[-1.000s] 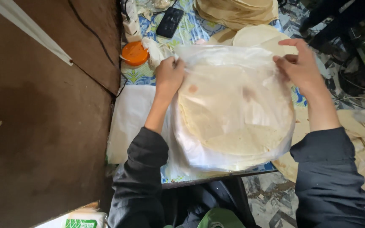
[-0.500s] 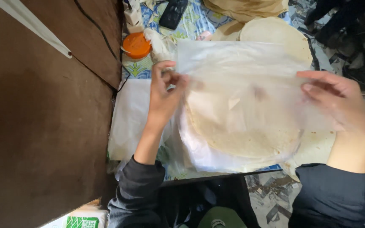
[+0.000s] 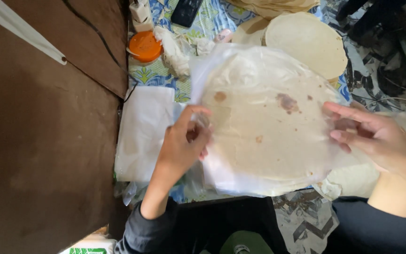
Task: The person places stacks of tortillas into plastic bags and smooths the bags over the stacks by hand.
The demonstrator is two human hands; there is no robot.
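Over a patterned cloth, our left hand (image 3: 184, 141) and right hand (image 3: 377, 141) pinch the clear bag (image 3: 259, 61) around a flatbread stack (image 3: 264, 127); sealing likely needs gathering its open edge.

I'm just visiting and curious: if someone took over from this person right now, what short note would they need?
Left hand: pinching the left edge of the clear plastic bag.
Right hand: fingers on the bag's right edge, grip unclear.
Flatbread: round, brown-spotted, inside the bag, held above the patterned cloth.
Done: flatbread looks bagged.
Left: bag mouth looks unsealed; another flatbread lies unbagged behind; the orange lid is untouched.
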